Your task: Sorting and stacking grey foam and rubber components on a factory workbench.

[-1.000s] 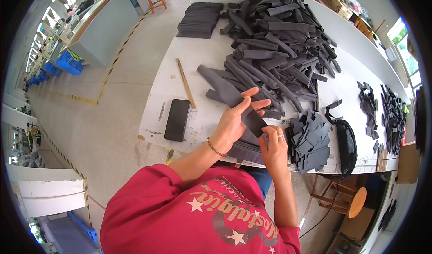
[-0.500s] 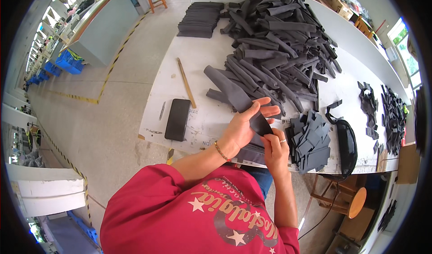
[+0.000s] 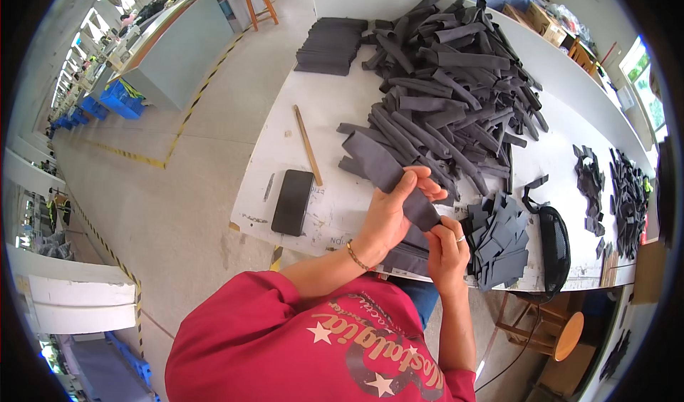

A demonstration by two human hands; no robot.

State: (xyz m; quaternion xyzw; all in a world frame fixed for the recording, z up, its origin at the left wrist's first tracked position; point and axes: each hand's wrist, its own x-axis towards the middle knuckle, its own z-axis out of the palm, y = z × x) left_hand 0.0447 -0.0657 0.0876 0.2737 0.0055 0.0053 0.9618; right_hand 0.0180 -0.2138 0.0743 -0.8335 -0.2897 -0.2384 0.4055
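A long dark grey fabric strip (image 3: 377, 163) runs from the table up into both my hands. My left hand (image 3: 394, 209), with a thin bracelet at the wrist, grips its middle with the fingers curled over it. My right hand (image 3: 445, 249), wearing a ring, pinches the strip's near end just below. Both hands hover over the near edge of the white table (image 3: 320, 117). Right of my hands lies a heap of short grey cut pieces (image 3: 499, 241). Beyond them spreads a big pile of long grey strips (image 3: 456, 95).
A black phone (image 3: 293, 202) and a wooden stick (image 3: 308, 144) lie left of my hands. A neat stack of grey pieces (image 3: 333, 44) sits at the far left corner. A black bag (image 3: 554, 241), smaller black scraps (image 3: 613, 192) and a wooden stool (image 3: 556, 331) are on the right.
My left hand has gone from spread over the pieces to gripping the strip, which now lies pulled out longer across the table. My right hand has stayed at the strip's near end.
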